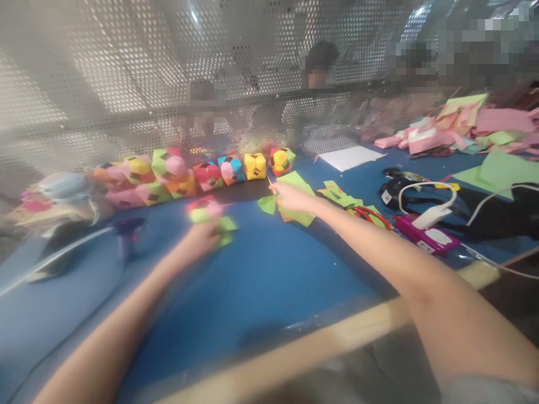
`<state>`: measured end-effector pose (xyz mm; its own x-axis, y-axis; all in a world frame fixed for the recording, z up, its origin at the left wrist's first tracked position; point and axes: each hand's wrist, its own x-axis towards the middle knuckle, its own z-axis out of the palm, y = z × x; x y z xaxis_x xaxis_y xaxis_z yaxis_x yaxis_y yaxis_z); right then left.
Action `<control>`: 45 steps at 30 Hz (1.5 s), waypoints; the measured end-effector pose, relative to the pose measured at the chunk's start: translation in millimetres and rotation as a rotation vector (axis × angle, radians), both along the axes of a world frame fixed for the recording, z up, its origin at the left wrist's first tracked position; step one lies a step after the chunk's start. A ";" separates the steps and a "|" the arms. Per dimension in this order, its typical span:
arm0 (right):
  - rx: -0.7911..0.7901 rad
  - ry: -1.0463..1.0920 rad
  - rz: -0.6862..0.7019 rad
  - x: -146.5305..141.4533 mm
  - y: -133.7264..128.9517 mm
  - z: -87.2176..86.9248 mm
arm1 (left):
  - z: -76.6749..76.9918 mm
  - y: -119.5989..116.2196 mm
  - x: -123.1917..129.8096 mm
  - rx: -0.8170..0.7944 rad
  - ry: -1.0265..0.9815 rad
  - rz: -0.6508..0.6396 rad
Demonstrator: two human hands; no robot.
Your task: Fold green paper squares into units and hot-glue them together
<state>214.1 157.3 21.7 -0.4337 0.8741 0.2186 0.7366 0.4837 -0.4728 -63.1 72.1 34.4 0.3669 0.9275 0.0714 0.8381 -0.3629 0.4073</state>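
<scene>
1. Left hand (207,235): blurred fingers curl closed on a paper ball (205,212), on their far side above the worktop (261,269).
2. Right hand (292,197), farther right, overlaps green paper (305,217); I cannot tell its fingers' gap or grip.

Bare forearms showed, with one grey sleeve.
A soft grey sleeve (490,390) covered the near end of the right arm (379,247); the left arm (138,297) was bare as far as it showed, its left hand (205,238) motion-blurred.

A magenta power strip (426,234) with a white plug (432,217) lies before a perforated screen (138,62)
</scene>
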 end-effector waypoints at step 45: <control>-0.335 0.701 0.134 -35.3 -130.9 3.5 | 4.5 -61.0 69.2 -0.068 -0.554 0.063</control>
<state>178.8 26.4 25.2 -0.3984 0.8919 0.2140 0.1579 0.2965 -0.9419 6.1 11.1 38.9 0.2351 0.9557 0.1772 0.5114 -0.2767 0.8136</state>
